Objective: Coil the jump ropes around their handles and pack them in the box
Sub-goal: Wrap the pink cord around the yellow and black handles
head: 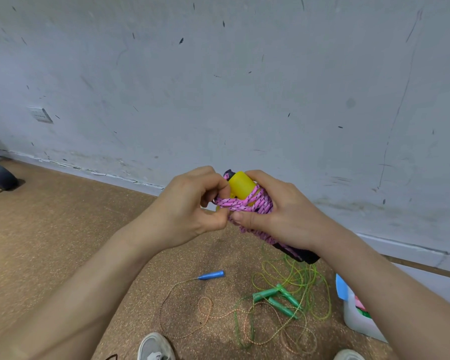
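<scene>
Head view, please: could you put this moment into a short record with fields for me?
held: pink rope wound around yellow handle
left hand: fingers pinch the pink rope
right hand: grips the wound pink rope and yellow handle
floor: blue handle with loose orange rope; green handles with loose green rope
box: at right, partly behind the right forearm

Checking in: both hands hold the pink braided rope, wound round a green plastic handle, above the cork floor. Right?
Not quite: the head view shows the left hand and right hand holding the pink braided rope wound round a yellow plastic handle, not a green one, above the cork floor.
</scene>
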